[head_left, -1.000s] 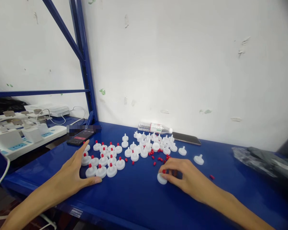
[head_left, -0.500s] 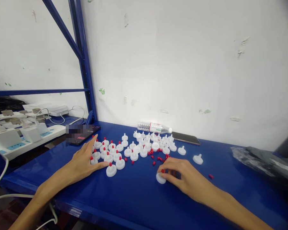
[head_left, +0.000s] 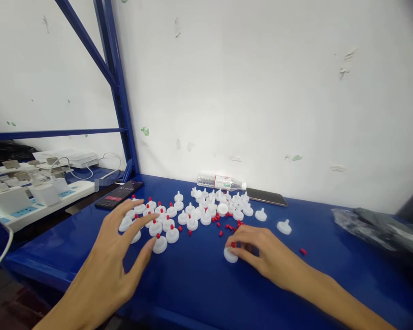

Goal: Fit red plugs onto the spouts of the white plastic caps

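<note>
My right hand (head_left: 256,250) pinches a white nozzle cap (head_left: 230,255) with a red tip, which rests on the blue table. My left hand (head_left: 115,252) is raised in front of a cluster of red-tipped nozzle caps (head_left: 172,235), its fingers spread and nothing in them. The thumb tip overlaps the nearest capped one (head_left: 160,244) in view; whether it touches, I cannot tell. Behind, white nozzle caps without tips (head_left: 205,217) lie in a heap. Small loose red tips (head_left: 229,227) are scattered between that heap and my right hand.
A plastic bottle (head_left: 222,182) lies by the wall, with a phone (head_left: 266,196) beside it. Another phone (head_left: 120,195) lies at left near a power strip (head_left: 55,201) with plugs and cables. A stray red tip (head_left: 303,251) and a plastic bag (head_left: 367,229) are at right.
My left hand has drawn back from the red-tipped caps toward me, and its fingers now hang in front of them. My right hand stays on the same cap.
</note>
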{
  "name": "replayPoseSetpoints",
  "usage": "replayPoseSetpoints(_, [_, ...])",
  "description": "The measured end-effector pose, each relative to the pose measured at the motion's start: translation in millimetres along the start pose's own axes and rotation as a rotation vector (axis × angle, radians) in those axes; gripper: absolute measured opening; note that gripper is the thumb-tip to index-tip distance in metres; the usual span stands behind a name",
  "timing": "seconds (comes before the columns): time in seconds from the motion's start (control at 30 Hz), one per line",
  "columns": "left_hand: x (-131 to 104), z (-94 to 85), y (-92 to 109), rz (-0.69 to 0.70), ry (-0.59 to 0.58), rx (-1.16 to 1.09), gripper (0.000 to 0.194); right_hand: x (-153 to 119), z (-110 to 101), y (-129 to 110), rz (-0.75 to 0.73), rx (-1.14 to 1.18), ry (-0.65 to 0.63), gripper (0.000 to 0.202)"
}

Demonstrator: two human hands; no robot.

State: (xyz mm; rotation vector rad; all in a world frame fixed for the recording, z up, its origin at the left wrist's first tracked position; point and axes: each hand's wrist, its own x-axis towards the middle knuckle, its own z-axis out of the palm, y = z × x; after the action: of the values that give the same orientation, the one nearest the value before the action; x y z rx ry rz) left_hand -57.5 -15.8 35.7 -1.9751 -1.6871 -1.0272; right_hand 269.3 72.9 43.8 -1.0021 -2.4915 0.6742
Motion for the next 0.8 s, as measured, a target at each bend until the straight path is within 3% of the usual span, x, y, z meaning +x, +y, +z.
replayPoseSetpoints(0.1, [6,-12.8,-14,-0.157,0.044,0.044,0.03,0,1,1,-0.017,-0.016,0.002,0.019])
replayPoseSetpoints(0.17, [14,-21.9,-39,-0.356,-0.052,0.13,0.035,1,1,1,-0.016,-0.016,0.001,0.019])
replayPoseSetpoints(0.27, [23,-30.5,-79,-0.44,-0.127,0.175,0.042,1,2,0,-0.006,-0.018,-0.003,0.02])
replayPoseSetpoints(0.37, [21,-28.2,-102,-0.431,-0.209,0.157,0.044,1,2,0,0.003,-0.014,-0.008,0.02])
replayPoseSetpoints(0.57, [16,-8.4,-104,-0.392,-0.281,0.076,0.04,0,3,0,0.005,0.005,-0.015,0.02])
replayPoseSetpoints(0.8, [23,-4.8,-107,-0.542,-0.197,0.019,0.032,0,2,1,-0.004,0.002,-0.015,0.021])
